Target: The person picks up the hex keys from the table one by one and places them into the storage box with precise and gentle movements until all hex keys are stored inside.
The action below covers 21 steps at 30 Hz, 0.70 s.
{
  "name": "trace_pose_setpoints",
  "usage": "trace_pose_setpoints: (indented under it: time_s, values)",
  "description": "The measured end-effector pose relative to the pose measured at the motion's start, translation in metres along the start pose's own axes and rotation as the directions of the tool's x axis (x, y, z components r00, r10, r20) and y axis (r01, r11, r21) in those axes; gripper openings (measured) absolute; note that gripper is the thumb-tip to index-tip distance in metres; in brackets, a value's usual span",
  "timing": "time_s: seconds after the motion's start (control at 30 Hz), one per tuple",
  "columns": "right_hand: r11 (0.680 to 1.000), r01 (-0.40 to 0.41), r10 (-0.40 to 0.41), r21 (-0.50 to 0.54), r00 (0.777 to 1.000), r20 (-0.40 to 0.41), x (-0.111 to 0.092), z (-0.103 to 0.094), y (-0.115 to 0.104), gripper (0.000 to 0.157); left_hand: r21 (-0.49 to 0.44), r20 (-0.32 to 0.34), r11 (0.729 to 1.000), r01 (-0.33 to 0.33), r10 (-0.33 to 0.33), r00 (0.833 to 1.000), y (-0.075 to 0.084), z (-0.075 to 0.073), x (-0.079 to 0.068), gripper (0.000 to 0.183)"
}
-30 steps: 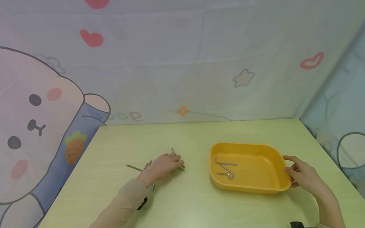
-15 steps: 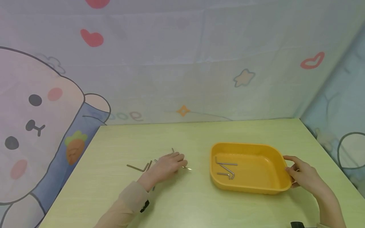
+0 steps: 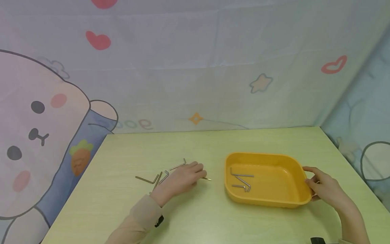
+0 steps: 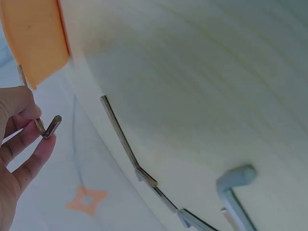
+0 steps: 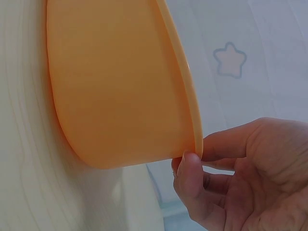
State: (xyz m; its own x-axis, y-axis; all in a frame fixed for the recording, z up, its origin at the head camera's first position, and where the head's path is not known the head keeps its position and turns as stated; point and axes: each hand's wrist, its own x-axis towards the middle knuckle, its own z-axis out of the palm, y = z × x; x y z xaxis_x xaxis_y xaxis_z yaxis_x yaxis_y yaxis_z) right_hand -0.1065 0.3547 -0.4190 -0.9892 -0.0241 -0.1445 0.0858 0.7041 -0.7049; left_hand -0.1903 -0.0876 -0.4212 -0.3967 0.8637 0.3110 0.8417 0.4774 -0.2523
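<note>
My left hand [image 3: 184,179] pinches an L-shaped hex key [image 4: 50,127] between thumb and fingers. In the head view that key's end pokes out past the fingertips toward the tray. A yellow tray [image 3: 271,201] stands on the table to the right, and several hex keys [image 3: 243,175] lie at its left end. With thumb and fingers, my right hand [image 3: 326,188] grips the tray's right rim, as the right wrist view also shows. Behind and beside my left hand, more loose hex keys [image 3: 146,180] lie on the table; my wrist partly hides some.
The pale wooden table [image 3: 195,223] meets a printed cloth backdrop [image 3: 182,84] at its far edge. Another cloth [image 3: 362,118] hangs along the right side. One hex key [image 3: 178,166] lies just beyond my left hand.
My left hand has moved right toward the tray with the hex key, uncovering other hex keys behind it. The right hand and tray have stayed in place.
</note>
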Motion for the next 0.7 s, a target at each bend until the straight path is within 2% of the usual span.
trace_pose_setpoints:
  time_s: [0.27,0.5,0.63,0.7]
  values:
    - [1.0,0.006,-0.006,-0.001,1.0,-0.002,-0.001,0.0,-0.002,0.048,0.008,-0.04,0.999,-0.039,0.04,0.998,0.01,-0.012,0.015,0.033]
    - [1.0,0.003,-0.003,-0.002,1.0,-0.002,-0.001,0.0,-0.002,0.048,-0.006,-0.046,0.998,-0.058,0.058,0.997,0.016,-0.018,0.028,0.033]
    - [1.0,0.003,-0.003,0.0,1.0,-0.003,-0.001,0.0,-0.002,0.048,-0.021,-0.051,0.998,-0.065,0.064,0.997,0.019,-0.019,0.033,0.032]
    - [1.0,0.001,-0.001,0.001,1.0,-0.003,-0.001,0.001,-0.002,0.048,-0.057,-0.056,0.996,-0.066,0.062,0.996,0.02,-0.019,0.037,0.031]
